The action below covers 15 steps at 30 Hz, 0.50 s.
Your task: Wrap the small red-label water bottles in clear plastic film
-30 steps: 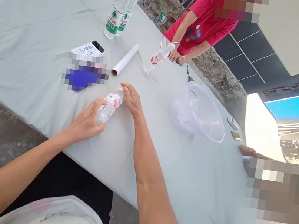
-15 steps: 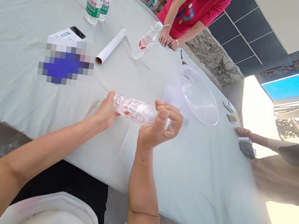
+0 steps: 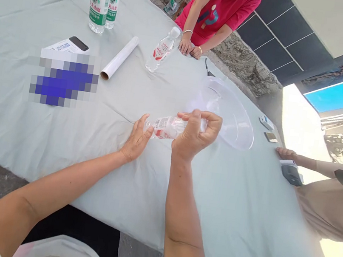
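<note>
A clear plastic bottle [image 3: 165, 127] with a red-and-white label lies nearly level between my hands, above the cloth. My right hand [image 3: 194, 134] is closed around its neck end, hiding most of that end. At the base end, my left hand [image 3: 137, 138] holds the bottle with the thumb on the near side and fingers at the far side. Just beyond my right hand, a clear plastic basin [image 3: 240, 121] stands on the table. Another clear bottle with a white cap [image 3: 161, 54] stands upright farther off.
On the pale tablecloth [image 3: 93, 134] lie a white roll [image 3: 120, 57], a dark phone [image 3: 79, 43] on a paper, and a blurred blue patch. Two green-labelled water bottles [image 3: 98, 8] stand at far left. Small devices [image 3: 266, 122] and people's hands [image 3: 190, 49] are along the far edges.
Both hands and the bottle have shifted right. My left hand has turned, its thumb now showing on the near side of the base. The camera view has moved slightly.
</note>
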Each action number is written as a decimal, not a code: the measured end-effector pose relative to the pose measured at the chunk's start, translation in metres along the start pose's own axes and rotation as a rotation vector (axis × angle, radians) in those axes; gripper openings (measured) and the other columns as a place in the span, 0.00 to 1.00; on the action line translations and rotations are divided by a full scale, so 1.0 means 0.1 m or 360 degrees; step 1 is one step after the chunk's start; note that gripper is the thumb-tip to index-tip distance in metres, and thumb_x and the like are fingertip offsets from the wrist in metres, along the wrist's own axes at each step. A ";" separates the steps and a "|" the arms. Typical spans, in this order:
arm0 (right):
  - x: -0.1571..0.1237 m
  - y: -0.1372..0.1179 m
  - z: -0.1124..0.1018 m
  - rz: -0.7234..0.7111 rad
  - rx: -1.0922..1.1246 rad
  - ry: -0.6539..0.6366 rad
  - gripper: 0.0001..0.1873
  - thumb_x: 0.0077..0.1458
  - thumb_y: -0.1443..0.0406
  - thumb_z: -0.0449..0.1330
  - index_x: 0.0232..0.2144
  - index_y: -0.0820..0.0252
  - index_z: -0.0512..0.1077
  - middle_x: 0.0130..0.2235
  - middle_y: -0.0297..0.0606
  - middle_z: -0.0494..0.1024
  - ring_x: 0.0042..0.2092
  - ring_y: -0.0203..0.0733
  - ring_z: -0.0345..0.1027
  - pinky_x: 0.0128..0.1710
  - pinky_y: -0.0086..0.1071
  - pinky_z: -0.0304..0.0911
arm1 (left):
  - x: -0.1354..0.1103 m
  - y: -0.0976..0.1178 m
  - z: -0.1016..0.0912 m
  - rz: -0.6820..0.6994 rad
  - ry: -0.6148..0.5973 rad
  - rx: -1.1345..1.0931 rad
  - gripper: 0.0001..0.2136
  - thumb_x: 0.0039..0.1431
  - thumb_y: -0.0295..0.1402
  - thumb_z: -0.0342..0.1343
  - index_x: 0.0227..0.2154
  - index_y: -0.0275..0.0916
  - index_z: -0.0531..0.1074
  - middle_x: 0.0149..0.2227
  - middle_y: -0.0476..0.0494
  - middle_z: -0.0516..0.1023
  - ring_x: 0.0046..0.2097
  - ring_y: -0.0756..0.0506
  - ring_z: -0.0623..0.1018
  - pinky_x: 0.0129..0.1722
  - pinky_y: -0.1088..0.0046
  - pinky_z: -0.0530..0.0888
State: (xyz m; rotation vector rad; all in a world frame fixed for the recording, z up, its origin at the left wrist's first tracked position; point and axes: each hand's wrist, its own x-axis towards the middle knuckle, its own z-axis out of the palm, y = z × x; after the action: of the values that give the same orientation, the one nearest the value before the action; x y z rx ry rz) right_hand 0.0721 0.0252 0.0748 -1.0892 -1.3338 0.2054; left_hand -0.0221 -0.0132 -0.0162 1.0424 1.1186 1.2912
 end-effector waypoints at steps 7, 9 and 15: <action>0.94 0.65 0.47 -0.0052 -0.0392 -0.0254 0.19 0.68 0.52 0.42 0.38 0.56 0.65 0.34 0.35 0.75 0.43 0.42 0.73 0.50 0.47 0.65 | -0.10 -0.01 0.05 0.0263 -0.0373 0.0399 0.39 0.66 0.46 0.51 0.70 0.52 0.32 0.75 0.41 0.32 0.74 0.41 0.36 0.71 0.50 0.44; 1.22 0.85 0.67 -0.0079 -0.0473 -0.0256 0.22 0.68 0.49 0.42 0.39 0.56 0.66 0.36 0.37 0.75 0.44 0.43 0.73 0.50 0.47 0.65 | -0.13 -0.04 0.06 0.0395 -0.0479 0.0592 0.39 0.64 0.45 0.53 0.70 0.49 0.37 0.74 0.36 0.36 0.74 0.39 0.38 0.71 0.48 0.44; 1.78 1.24 1.07 0.0004 -0.0753 -0.0264 0.23 0.68 0.48 0.41 0.44 0.55 0.67 0.44 0.39 0.75 0.48 0.45 0.70 0.53 0.48 0.63 | -0.16 -0.07 0.07 0.0592 -0.0606 0.0835 0.36 0.63 0.43 0.54 0.70 0.47 0.44 0.72 0.31 0.47 0.73 0.37 0.47 0.69 0.46 0.51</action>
State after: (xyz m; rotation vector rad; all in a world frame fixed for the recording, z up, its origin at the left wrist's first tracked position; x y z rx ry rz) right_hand 0.0897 0.2658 0.0889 -1.4939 -1.5752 -0.0237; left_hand -0.0137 -0.0290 -0.0219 1.8729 1.0143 1.0260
